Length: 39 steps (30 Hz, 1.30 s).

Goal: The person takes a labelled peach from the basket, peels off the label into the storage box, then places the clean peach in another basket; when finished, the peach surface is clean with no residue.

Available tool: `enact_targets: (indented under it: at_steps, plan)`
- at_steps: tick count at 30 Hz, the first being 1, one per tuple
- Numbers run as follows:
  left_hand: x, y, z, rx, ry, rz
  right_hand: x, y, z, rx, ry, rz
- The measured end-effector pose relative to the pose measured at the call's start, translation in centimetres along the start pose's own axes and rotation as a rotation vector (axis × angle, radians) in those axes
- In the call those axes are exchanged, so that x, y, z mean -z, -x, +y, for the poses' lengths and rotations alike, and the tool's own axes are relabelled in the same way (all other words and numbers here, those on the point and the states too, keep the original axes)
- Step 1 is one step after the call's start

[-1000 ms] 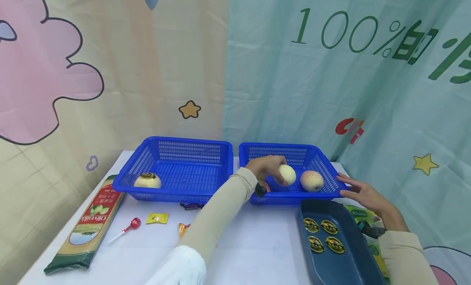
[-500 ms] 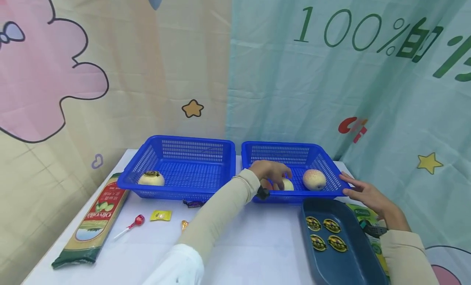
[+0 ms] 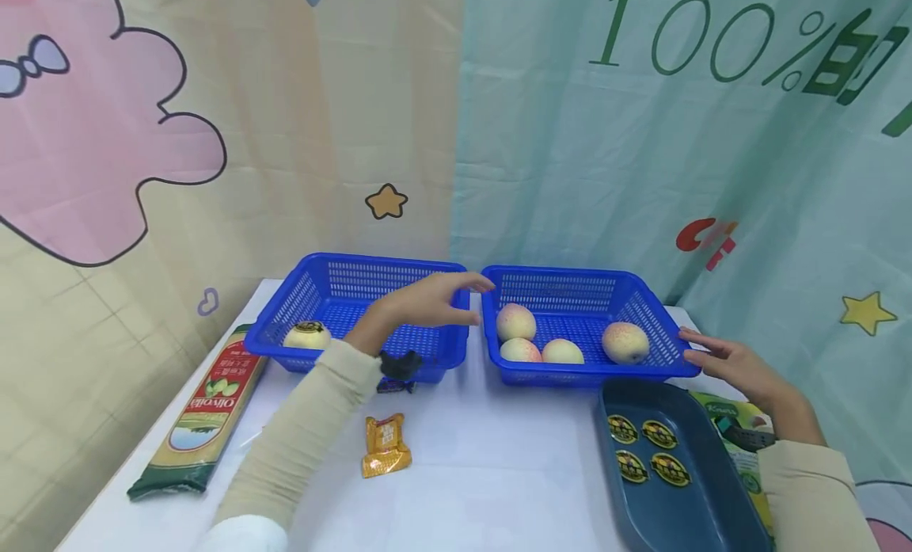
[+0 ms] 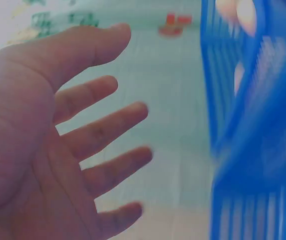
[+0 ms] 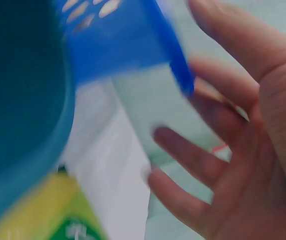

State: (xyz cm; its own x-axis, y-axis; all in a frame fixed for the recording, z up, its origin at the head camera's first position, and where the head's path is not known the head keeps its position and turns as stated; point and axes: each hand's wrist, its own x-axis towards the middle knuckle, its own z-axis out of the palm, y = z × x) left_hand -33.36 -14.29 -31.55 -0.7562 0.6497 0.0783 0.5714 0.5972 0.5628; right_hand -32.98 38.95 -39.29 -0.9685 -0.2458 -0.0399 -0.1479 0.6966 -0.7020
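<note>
My left hand [image 3: 435, 298] is over the right side of the left blue basket [image 3: 456, 358], holding nothing. Its fingers are spread in the left wrist view. In the left basket lies a pale peach [image 3: 306, 338] with a black-and-gold sticker on top. Several bare peaches sit in the right blue basket [image 3: 556, 375]: a pinkish peach [image 3: 516, 322] and others at its left end, one peach [image 3: 625, 343] toward its right. My right hand [image 3: 748, 374] rests its fingertips at that basket's right rim [image 5: 183, 80], fingers loosely extended.
A dark blue tray [image 3: 684, 496] with several black-and-gold stickers stands front right, over a green-yellow Knorr packet [image 3: 741, 425]. An Olivoila pasta pack [image 3: 207, 417] lies at the left. An orange-wrapped candy [image 3: 385, 445] and a dark-wrapped candy [image 3: 395, 386] lie in front of the left basket.
My left hand has set a peach down in the right basket, let go and moved left over the other basket. My right hand has stayed at the right rim.
</note>
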Motion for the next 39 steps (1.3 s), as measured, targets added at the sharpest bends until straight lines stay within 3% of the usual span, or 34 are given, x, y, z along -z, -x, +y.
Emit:
enact_targets:
  at_steps: [4, 8, 10, 13, 16, 19, 23, 27, 31, 36, 39]
  plan:
    - [3.3, 8.9, -4.1, 0.163, -0.078, 0.177, -1.0, -1.9, -3.4, -0.011, 0.007, 0.123]
    - [5.4, 17.5, -8.1, 0.354, -0.082, 0.292, -2.7, -4.5, -9.1, 0.154, 0.046, 0.209]
    - [5.7, 20.8, -9.6, 0.43, -0.042, 0.322, -4.0, -6.2, -12.4, 0.261, 0.049, 0.177]
    - [5.1, 24.0, -11.6, 0.494, 0.013, 0.356, -6.7, -9.5, -17.8, 0.396, 0.026, 0.018]
    - [4.0, 25.5, -13.4, 0.507, 0.042, 0.386, -10.5, -13.3, -23.3, 0.489, 0.021, -0.173]
    - [2.9, 26.0, -14.9, 0.508, 0.054, 0.418, -15.2, -16.8, -28.3, 0.539, 0.045, -0.311]
    - [1.9, 26.1, -15.7, 0.538, 0.056, 0.448, -21.7, -19.4, -33.1, 0.521, 0.108, -0.427]
    - [1.4, 26.2, -15.7, 0.557, 0.063, 0.468, -27.4, -20.0, -35.4, 0.414, 0.148, -0.511]
    - [1.3, 26.3, -15.5, 0.56, 0.07, 0.475, -31.8, -19.5, -37.0, 0.305, 0.21, -0.589]
    - [1.1, 26.6, -15.4, 0.548, 0.079, 0.497, -35.6, -18.7, -39.2, 0.255, 0.263, -0.669]
    - [1.1, 26.6, -15.4, 0.554, 0.094, 0.503, -37.2, -18.6, -40.0, 0.239, 0.207, -0.697]
